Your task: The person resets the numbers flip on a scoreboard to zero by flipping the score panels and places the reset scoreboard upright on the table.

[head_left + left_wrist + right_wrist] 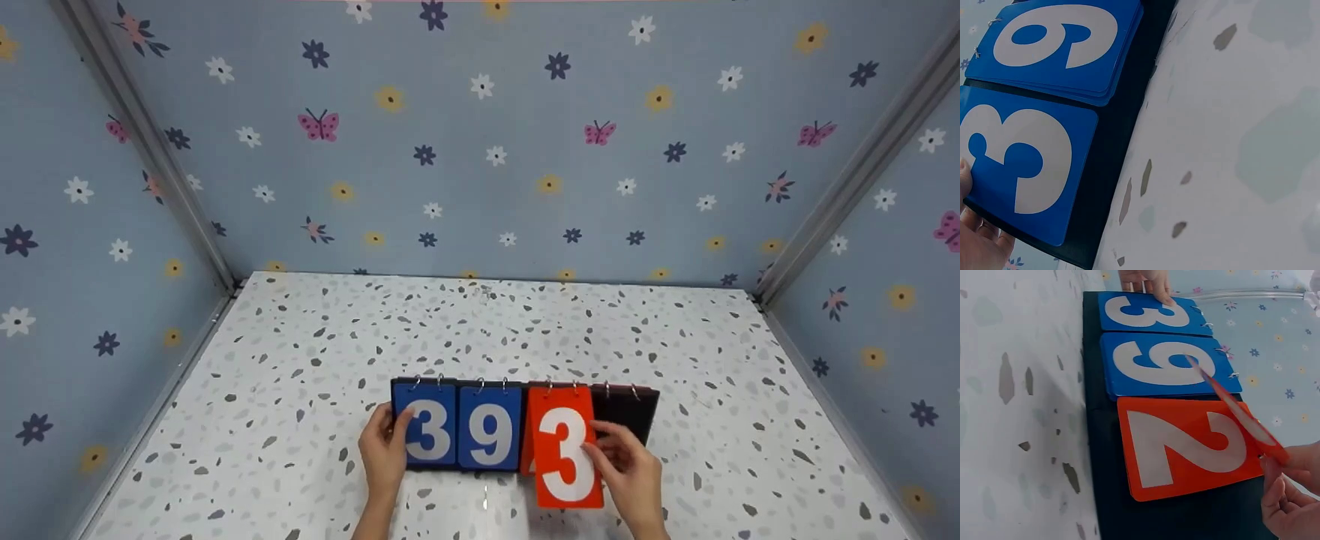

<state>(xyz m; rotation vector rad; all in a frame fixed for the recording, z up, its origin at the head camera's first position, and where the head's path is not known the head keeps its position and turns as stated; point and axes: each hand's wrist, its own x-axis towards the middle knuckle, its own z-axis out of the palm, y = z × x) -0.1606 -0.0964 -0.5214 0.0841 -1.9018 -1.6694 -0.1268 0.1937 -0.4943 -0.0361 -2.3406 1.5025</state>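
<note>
Red 3 card [568,454] held up off a flip scoreboard [1107,455]

The scoreboard lies along the near part of a speckled bench [337,337], broad side toward the person, so its numerals read upright from above. The left hand [385,450] grips its left end, the thumb over the edge of the blue 3 card [430,424] and the fingers behind the black backing. That hold probably steadies the board and keeps the card flat while the other hand works.

The right hand [628,465] pinches the red 3 card by its right edge between thumb and fingers, its free end raised away from the board. Held this way, the card hangs from its metal rings [550,387] and leaves a red 2 card [1190,450] uncovered beneath, as the right wrist view shows. The rings seem meant to let each card swing without coming loose.

Beside the blue 3, a blue 9 card [490,427] rests on its stack, touched by neither hand. The far-right place shows a bare black panel [624,412]; a reddish edge along its top suggests cards folded behind, though this is too small to confirm.

The only readable writing is the white numerals; no brand can be made out.
</note>
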